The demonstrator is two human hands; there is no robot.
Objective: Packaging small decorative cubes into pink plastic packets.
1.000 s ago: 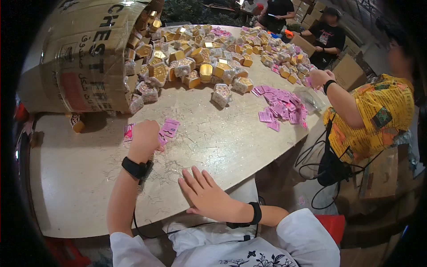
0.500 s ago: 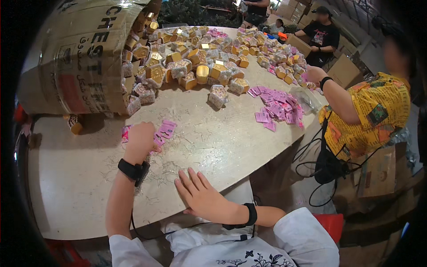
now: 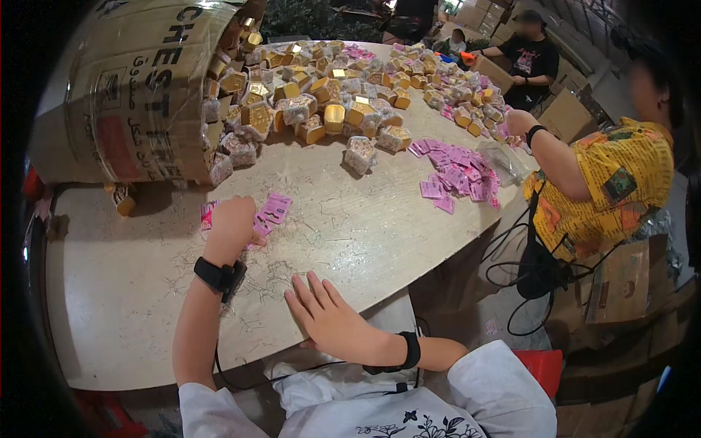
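Note:
My left hand (image 3: 232, 228) is curled closed over the tabletop, among a few pink printed cards. One pink card (image 3: 207, 214) shows at its left side, and more pink cards (image 3: 275, 209) lie just to its right. Whatever the fingers pinch is hidden beneath the hand. My right hand (image 3: 328, 321) rests flat near the table's front edge, fingers stretched out, holding nothing. Thin short strands (image 3: 277, 277) are scattered over the table (image 3: 131, 314) between and around both hands.
A large cardboard box (image 3: 139, 95) lies on its side at left, spilling gold-and-white wrapped trinkets (image 3: 299, 109) across the far table. One wrapped trinket (image 3: 359, 155) sits apart, near a pile of pink cards (image 3: 460, 174). A co-worker in a yellow shirt (image 3: 621, 175) works at right.
Both my hands stay almost in place, with the left still curled over the cards and the right still flat. A person in the far background has shifted.

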